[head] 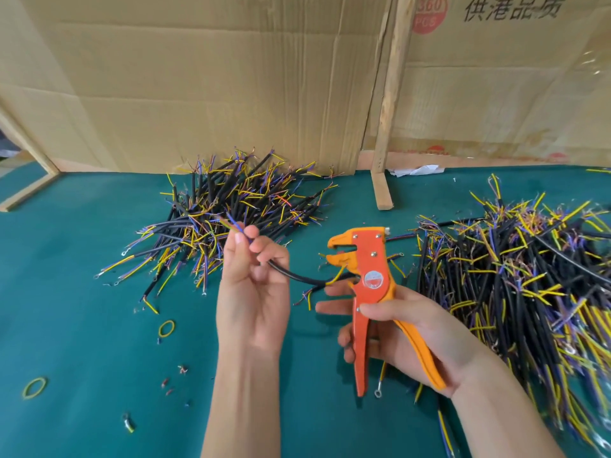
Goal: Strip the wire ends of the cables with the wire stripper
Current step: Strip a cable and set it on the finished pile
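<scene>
Cardboard sheets (231,77) backed the green counter (82,259), cable piles (515,279) heaped either side. Your right hand (416,328) gripped the orange wire stripper (367,292), handles apart. Your left hand (251,285) pinched a black cable (297,276), its fingers (261,242) curled round its coloured ends.

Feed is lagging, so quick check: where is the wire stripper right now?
In the head view, the orange wire stripper is right of centre, gripped upright in the right hand, between the two cable piles, with the left hand holding a black cable beside it.
</scene>
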